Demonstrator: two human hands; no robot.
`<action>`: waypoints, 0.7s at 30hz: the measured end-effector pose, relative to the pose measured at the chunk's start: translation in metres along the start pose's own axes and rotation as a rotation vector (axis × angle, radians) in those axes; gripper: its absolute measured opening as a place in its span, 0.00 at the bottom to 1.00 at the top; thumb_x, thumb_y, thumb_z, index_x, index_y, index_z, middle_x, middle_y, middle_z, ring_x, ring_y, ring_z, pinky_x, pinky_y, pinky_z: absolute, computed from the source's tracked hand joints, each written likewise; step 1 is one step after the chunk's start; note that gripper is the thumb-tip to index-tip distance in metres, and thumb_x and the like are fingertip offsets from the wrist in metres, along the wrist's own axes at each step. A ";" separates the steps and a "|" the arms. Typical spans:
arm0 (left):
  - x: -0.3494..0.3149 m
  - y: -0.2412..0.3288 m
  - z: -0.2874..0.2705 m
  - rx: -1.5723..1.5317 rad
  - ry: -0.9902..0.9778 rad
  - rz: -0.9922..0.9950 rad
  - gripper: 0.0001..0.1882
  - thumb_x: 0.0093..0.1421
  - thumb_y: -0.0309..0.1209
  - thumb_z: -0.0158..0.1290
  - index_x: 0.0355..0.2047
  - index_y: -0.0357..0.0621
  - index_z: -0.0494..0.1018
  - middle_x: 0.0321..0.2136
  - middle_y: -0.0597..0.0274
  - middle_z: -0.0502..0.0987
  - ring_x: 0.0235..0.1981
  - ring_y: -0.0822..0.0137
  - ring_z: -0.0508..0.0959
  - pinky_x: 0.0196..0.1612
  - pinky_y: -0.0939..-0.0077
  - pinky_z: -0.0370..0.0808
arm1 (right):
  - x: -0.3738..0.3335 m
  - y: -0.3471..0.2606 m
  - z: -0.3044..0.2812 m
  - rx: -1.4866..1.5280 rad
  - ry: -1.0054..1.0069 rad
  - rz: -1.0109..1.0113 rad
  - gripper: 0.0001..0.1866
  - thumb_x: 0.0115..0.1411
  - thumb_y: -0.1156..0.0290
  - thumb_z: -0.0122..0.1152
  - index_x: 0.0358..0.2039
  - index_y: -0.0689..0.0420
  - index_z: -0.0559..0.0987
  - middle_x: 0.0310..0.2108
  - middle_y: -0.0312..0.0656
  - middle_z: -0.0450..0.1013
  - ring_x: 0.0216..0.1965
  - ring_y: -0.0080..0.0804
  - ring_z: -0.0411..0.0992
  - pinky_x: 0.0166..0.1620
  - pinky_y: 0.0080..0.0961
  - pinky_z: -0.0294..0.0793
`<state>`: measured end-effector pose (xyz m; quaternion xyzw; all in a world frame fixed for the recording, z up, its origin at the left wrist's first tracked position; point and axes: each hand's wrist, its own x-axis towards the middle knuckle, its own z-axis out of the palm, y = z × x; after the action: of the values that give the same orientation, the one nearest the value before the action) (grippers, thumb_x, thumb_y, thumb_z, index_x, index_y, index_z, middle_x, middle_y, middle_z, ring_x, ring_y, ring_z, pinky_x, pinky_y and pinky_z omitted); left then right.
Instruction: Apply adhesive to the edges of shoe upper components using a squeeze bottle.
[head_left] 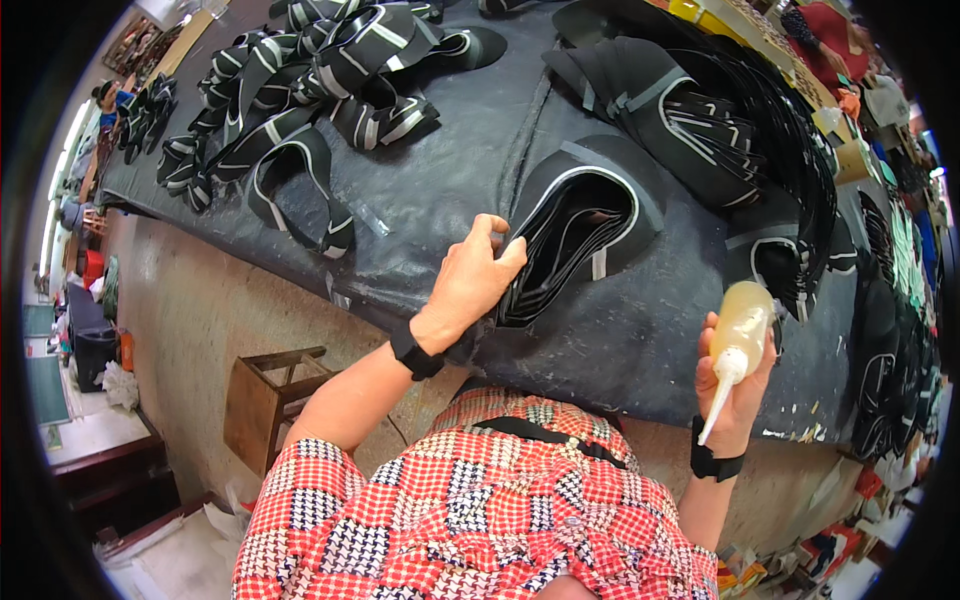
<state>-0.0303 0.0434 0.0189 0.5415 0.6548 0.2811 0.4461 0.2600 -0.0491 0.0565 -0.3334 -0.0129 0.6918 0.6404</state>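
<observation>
My right hand (743, 398) is closed around a translucent squeeze bottle (745, 318) of yellowish liquid, whose thin white nozzle points down toward my wrist. My left hand (470, 275) is over the table, its fingers bent and the thumb apart from the index finger, with nothing visible between them. It is beside the left edge of a stack of curved black pieces (645, 190) with light grey edging. The stack's inner edges fan out in layers around a loop-shaped opening. Whether my fingertips touch the stack, I cannot tell.
The dark covered table (430, 185) bears a heap of looped black strips (385, 45) at the far left. Another large pile of black pieces (640, 85) lies at the far right. A wooden stool (255, 410) stands left of me. Other people are in the background.
</observation>
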 end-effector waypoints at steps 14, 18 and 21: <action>0.026 0.018 0.072 -0.410 0.043 -0.084 0.26 0.54 0.44 0.50 0.44 0.38 0.58 0.32 0.58 0.68 0.34 0.72 0.67 0.37 0.79 0.65 | 0.018 -0.013 0.005 -0.094 -0.157 0.042 0.26 0.55 0.52 0.48 0.47 0.56 0.63 0.40 0.53 0.67 0.35 0.41 0.71 0.29 0.31 0.76; 0.007 0.026 0.080 -0.502 0.047 -0.041 0.38 0.51 0.49 0.52 0.50 0.34 0.52 0.39 0.49 0.68 0.41 0.67 0.68 0.41 0.76 0.65 | 0.014 -0.021 -0.012 -0.095 -0.082 0.050 0.26 0.54 0.52 0.48 0.47 0.57 0.63 0.39 0.52 0.67 0.34 0.41 0.71 0.30 0.31 0.77; -0.004 0.016 0.078 -0.356 0.015 -0.057 0.38 0.50 0.44 0.55 0.50 0.31 0.51 0.43 0.44 0.66 0.41 0.67 0.68 0.40 0.76 0.66 | 0.013 -0.034 -0.023 -0.105 -0.073 0.079 0.26 0.55 0.51 0.47 0.47 0.57 0.63 0.40 0.52 0.67 0.35 0.40 0.71 0.31 0.31 0.76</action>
<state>0.0461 0.0347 -0.0013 0.4333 0.6129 0.3838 0.5378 0.3016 -0.0410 0.0485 -0.3413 -0.0594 0.7266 0.5933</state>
